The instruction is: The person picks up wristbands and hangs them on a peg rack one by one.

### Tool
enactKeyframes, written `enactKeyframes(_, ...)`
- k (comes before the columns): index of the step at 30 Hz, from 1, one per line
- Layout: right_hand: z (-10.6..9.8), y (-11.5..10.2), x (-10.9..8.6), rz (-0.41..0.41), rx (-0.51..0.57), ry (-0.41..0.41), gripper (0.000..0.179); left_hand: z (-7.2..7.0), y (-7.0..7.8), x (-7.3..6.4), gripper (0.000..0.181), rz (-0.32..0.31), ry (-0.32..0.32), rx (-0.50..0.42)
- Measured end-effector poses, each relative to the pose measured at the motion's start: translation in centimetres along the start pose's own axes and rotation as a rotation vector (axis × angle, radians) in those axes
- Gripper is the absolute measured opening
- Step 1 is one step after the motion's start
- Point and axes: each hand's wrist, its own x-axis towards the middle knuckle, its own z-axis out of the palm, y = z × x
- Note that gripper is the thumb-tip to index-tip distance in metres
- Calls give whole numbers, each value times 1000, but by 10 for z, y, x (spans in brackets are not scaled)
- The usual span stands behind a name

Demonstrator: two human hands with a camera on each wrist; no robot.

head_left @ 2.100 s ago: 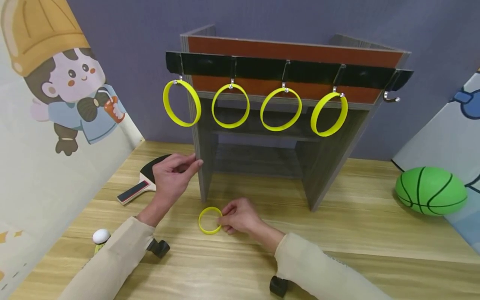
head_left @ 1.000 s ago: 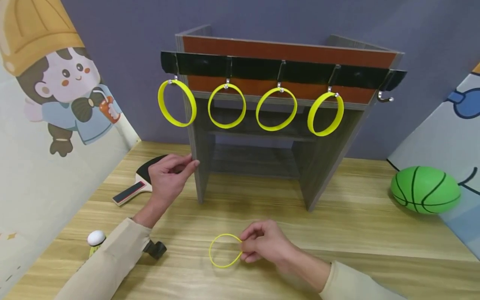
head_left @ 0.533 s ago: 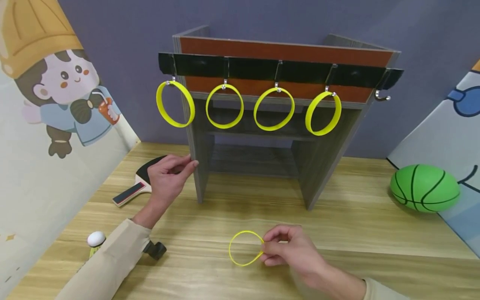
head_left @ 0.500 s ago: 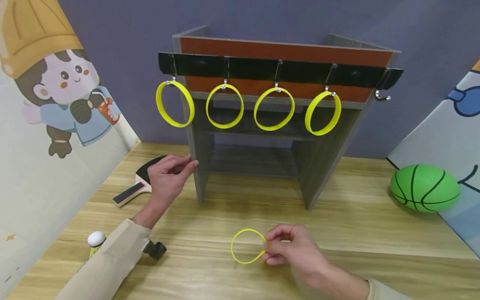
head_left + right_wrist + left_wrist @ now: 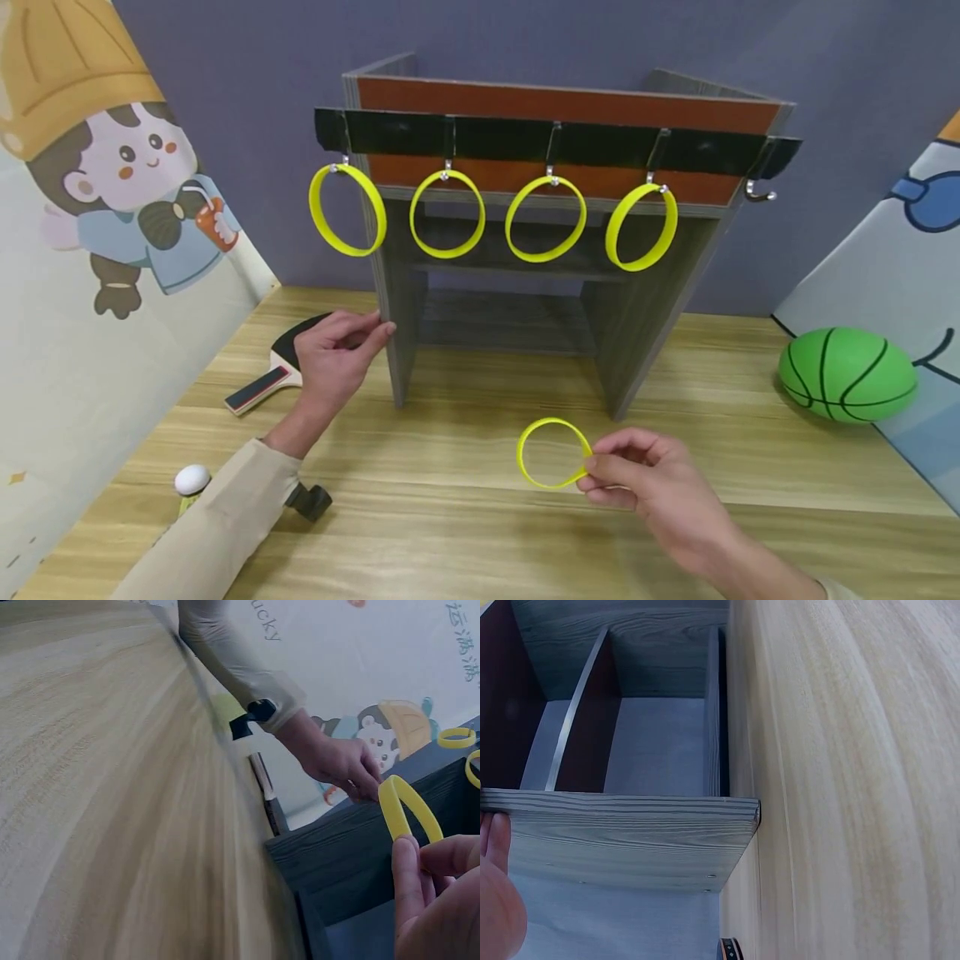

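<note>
My right hand (image 5: 660, 492) pinches a yellow ring (image 5: 519, 457) by its right side, between thumb and fingers, above the wooden table in front of the shelf unit. The right wrist view shows this ring (image 5: 393, 814) standing up out of the fingertips. My left hand (image 5: 333, 354) holds the front edge of the grey shelf unit's left side panel (image 5: 397, 367), thumb and fingertips at the edge. In the left wrist view its fingers (image 5: 499, 840) lie against the panel's outer face. Several more yellow rings (image 5: 447, 253) hang from hooks on a black strip (image 5: 502, 137) across the unit's top.
A bare hook (image 5: 761, 196) sits at the strip's right end. On the table (image 5: 420, 533) are a green ball (image 5: 847, 375) at right, a table tennis paddle (image 5: 258, 390) behind the left hand, and a shuttlecock (image 5: 192, 479) beside the left sleeve.
My right hand has carried the yellow ring off the table, first right and toward me, then up and further right. The left hand stays at the side panel.
</note>
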Motion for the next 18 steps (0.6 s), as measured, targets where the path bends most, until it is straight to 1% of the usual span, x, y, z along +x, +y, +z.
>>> enactKeyframes(4, -10, -9, -4, -46, 53, 1, 12, 0, 0, 0, 21, -2, -2, 4)
enactKeyframes(8, -21, -18, -6, -97, 133, -6, 18, 0, 1, -1, 22, -3, -6, 8)
enactKeyframes(14, -36, -36, -6, -187, 236, 42, 26, 0, 1, -1, 22, -2, -9, 1)
enactKeyframes(18, -44, -51, -5, -236, 284, 79, 25, 0, 2, 0, 21, -3, -3, -7)
